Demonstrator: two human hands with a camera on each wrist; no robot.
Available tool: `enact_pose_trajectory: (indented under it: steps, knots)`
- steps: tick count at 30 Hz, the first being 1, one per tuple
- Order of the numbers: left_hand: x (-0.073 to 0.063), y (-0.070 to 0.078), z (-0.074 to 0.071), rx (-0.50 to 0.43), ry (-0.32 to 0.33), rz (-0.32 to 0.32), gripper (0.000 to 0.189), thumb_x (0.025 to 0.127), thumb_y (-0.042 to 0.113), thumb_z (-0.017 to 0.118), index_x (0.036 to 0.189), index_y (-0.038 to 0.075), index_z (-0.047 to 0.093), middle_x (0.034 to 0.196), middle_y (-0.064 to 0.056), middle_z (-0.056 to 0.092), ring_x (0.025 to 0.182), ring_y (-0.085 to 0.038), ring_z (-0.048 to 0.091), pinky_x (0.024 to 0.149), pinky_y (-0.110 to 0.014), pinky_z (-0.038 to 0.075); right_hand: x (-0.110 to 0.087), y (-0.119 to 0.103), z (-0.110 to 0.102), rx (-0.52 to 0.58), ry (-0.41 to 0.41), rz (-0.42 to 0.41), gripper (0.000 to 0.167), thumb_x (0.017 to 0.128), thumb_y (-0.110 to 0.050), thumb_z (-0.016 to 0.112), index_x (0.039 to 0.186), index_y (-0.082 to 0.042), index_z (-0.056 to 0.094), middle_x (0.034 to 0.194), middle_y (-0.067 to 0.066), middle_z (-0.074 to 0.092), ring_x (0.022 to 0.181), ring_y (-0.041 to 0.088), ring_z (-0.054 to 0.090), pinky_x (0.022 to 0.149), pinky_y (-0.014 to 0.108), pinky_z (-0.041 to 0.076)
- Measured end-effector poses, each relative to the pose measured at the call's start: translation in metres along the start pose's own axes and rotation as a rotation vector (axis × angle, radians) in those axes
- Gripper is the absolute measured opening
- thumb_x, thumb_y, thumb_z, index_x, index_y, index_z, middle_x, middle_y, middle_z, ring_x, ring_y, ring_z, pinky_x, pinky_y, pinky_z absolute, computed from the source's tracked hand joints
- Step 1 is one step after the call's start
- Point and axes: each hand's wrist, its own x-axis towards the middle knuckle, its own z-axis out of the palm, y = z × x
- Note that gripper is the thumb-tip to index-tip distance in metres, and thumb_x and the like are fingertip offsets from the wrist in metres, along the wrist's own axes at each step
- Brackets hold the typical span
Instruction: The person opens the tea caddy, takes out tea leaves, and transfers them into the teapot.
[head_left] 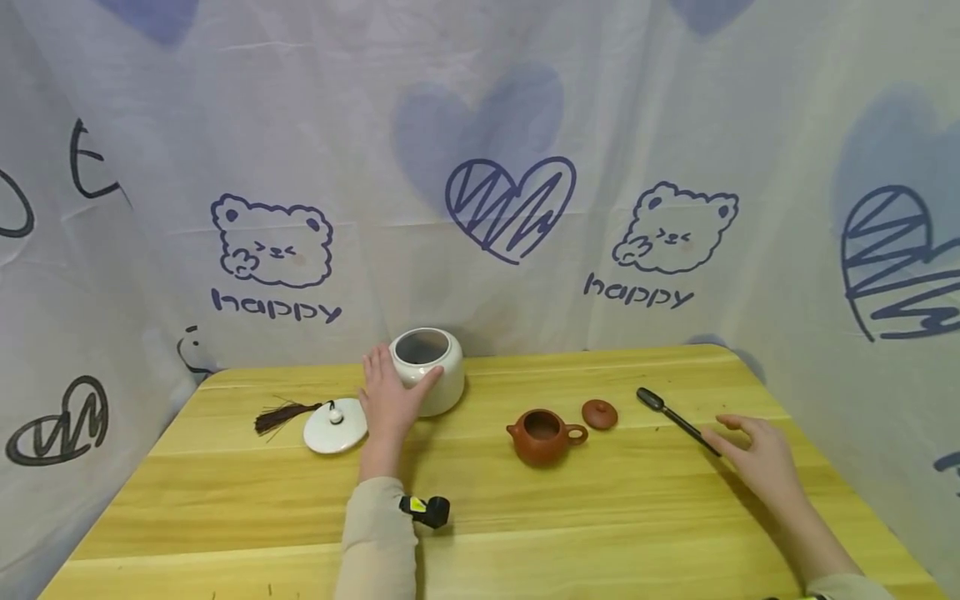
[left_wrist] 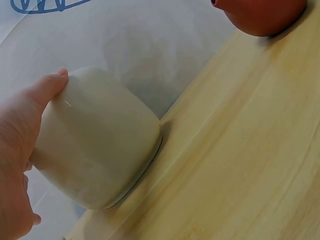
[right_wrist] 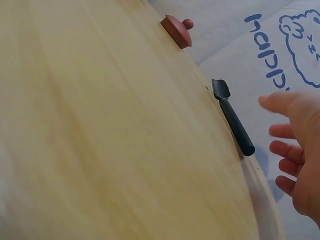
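A white ceramic jar stands without its lid at the back of the table. My left hand holds it by its left side, the thumb across its front near the rim. In the left wrist view the same jar is seen from the side, and the hand partly hides behind it. My right hand is open above the table, fingers loosely bent, close to the handle end of a dark tea scoop. The right wrist view shows a gap between the scoop and the fingers.
Left of the jar lies a white lid with a dark tassel. A small reddish-brown teapot stands mid-table, its lid lying behind its handle. A printed cloth hangs right behind the table's back edge.
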Motion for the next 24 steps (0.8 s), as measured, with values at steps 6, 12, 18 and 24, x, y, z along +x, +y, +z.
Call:
enact_pose_trajectory:
  steps: [6,12,18,24]
  knots:
    - [0.0,0.0002,-0.0001,-0.015,-0.017,-0.009,0.114,0.08,0.071,0.059,0.157,0.006,0.007,0.165,-0.017,0.006,0.153,-0.033,-0.002,0.115,-0.071,0.007,0.0004,0.0043,0.0005,-0.098,-0.018,-0.048,0.046,0.089,-0.03,0.07,0.116,0.007,0.065,0.113,0.034,0.063,0.107,0.05,0.05,0.097,0.065,0.028]
    - [-0.0011,0.0002,-0.0002,-0.03,-0.025,-0.01,0.113,0.08,0.071,0.06,0.157,0.006,0.008,0.165,-0.015,0.007,0.153,-0.032,-0.003,0.116,-0.071,0.006,-0.0009,0.0062,0.0004,-0.145,-0.039,-0.041,0.036,0.085,-0.023,0.073,0.106,0.006,0.069,0.105,0.031,0.067,0.101,0.049,0.054,0.091,0.058,0.03]
    - [-0.0003,0.0011,-0.0016,-0.033,-0.03,-0.01,0.114,0.08,0.071,0.06,0.157,0.006,0.008,0.165,-0.015,0.006,0.153,-0.033,-0.003,0.116,-0.07,0.006,-0.0021,0.0062,-0.0013,-0.177,-0.089,0.061,0.03,0.086,-0.024,0.069,0.102,0.001,0.071,0.112,0.032,0.064,0.104,0.053,0.048,0.083,0.06,0.035]
    - [-0.0003,0.001,-0.0018,-0.034,-0.021,-0.011,0.113,0.08,0.07,0.061,0.157,0.006,0.008,0.165,-0.015,0.007,0.153,-0.034,-0.001,0.116,-0.069,0.007,-0.0008,0.0063,-0.0016,-0.203,-0.092,0.12,0.029,0.087,-0.026,0.067,0.101,-0.001,0.071,0.114,0.031,0.062,0.104,0.056,0.047,0.079,0.062,0.039]
